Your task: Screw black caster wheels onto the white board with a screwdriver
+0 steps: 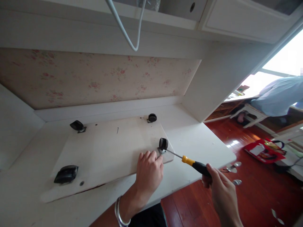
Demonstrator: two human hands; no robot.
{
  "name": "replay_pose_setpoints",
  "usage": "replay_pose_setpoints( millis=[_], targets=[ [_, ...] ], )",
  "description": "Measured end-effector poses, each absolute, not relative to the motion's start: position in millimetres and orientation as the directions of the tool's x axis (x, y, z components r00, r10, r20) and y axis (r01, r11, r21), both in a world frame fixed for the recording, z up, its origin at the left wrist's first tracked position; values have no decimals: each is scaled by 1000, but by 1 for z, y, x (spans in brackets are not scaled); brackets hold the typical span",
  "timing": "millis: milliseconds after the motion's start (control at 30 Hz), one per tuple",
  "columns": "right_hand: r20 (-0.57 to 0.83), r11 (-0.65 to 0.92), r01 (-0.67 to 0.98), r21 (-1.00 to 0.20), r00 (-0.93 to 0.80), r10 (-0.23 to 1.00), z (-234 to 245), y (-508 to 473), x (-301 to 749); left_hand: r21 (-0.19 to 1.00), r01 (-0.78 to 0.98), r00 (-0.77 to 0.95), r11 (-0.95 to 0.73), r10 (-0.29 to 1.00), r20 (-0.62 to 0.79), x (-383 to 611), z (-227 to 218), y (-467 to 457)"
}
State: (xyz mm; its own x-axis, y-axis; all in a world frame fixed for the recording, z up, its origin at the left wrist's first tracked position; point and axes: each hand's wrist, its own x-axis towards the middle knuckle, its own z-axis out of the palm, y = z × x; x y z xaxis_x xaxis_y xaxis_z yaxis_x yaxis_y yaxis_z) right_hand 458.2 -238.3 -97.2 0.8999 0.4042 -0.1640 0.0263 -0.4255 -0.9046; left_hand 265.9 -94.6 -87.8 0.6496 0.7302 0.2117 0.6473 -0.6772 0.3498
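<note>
A white board (106,148) lies flat on a white desk (194,142), with a black caster wheel near each corner. My left hand (149,171) rests on the board's near right edge, fingers curled beside the mounting plate of the right caster (163,144). My right hand (219,186) grips the black and yellow handle of a screwdriver (189,160). The screwdriver's metal tip touches that caster's plate. A silver bangle sits on my left wrist.
Other casters stand at the back right (151,118), back left (77,125) and front left (66,174) of the board. Floral wallpaper backs the desk. A red wooden floor (248,192) lies right, with a red bag (261,151), a stool and a person in blue (279,96).
</note>
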Motion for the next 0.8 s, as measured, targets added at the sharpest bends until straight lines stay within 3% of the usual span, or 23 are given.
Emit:
replay_pose_setpoints(
  millis=[800],
  targets=[
    [-148,-432,36,-901,911,384,-99,-238,462,354,664,632,-658,747,205,268,-91,-89]
  ],
)
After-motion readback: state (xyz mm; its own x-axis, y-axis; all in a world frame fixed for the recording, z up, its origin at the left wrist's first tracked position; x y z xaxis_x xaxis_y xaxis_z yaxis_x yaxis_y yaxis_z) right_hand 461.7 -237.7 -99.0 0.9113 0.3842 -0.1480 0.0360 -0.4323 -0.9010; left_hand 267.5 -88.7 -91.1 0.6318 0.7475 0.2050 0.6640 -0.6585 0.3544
